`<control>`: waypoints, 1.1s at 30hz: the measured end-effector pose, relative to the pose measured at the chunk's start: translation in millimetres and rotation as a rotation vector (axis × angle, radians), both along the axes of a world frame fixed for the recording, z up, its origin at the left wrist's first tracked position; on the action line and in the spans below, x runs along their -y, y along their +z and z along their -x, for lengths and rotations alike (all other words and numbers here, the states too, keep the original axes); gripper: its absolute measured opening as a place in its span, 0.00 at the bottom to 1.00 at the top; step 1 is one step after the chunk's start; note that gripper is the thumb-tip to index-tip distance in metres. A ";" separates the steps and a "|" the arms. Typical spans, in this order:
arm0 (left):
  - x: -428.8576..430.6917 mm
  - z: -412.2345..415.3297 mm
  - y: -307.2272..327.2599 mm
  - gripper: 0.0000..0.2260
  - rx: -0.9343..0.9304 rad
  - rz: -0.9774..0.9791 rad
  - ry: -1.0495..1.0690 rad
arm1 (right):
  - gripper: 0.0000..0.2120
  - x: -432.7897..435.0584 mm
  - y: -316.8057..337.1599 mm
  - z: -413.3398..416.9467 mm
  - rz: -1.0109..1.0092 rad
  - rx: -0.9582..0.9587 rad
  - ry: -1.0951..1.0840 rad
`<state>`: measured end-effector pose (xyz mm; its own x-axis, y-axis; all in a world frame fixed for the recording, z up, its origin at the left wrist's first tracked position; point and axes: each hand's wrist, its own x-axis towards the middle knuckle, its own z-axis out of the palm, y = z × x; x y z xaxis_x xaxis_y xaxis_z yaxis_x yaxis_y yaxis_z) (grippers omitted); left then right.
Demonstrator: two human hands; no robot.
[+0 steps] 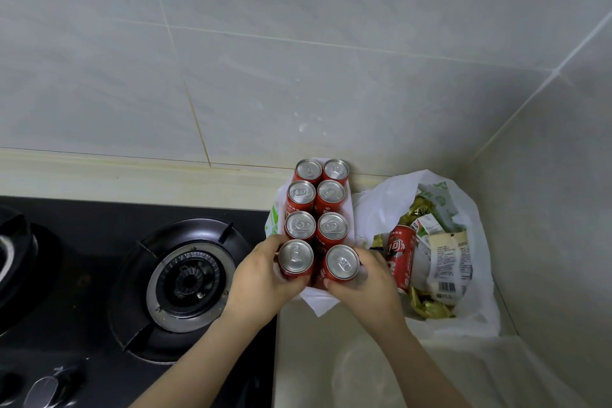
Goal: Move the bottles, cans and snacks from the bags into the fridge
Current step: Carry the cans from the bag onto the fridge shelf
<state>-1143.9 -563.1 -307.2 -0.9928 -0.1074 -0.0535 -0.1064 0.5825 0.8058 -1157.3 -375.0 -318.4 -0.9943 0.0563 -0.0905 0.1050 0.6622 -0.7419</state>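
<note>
Eight red cans stand upright in two columns on a flattened white bag at the back of the counter, the far pair close to the tiled wall. My left hand is wrapped round the near-left can, fingers curled on its far side and thumb at its base. My right hand grips the near-right can the same way, thumb pressed under its front. Both cans sit upright in line with the rest; I cannot tell whether either is lifted. Just right, a second bag lies open in the corner, with one more red can on its side among gold wrappers and pale snack packets. Left of the cans, a black gas hob with a round burner touches the counter's edge
</note>
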 end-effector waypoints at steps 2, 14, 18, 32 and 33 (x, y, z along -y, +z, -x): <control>2.3 -2.9 8.7 0.21 -0.032 -0.053 0.002 | 0.21 -0.9 9.0 -3.3 0.035 -0.035 -0.001; 10.7 -20.0 120.0 0.20 -0.336 -0.417 0.077 | 0.22 3.0 132.2 -14.6 0.391 -0.217 0.035; 14.4 -27.8 171.3 0.19 -0.450 -0.544 0.111 | 0.21 8.6 185.3 -25.4 0.486 -0.321 0.074; 21.1 -69.0 300.8 0.20 -0.485 -0.904 -0.007 | 0.31 29.6 313.3 -55.1 1.031 -0.403 0.238; 19.8 -73.0 305.8 0.23 -0.454 -0.951 -0.017 | 0.32 28.0 319.2 -55.1 1.034 -0.391 0.263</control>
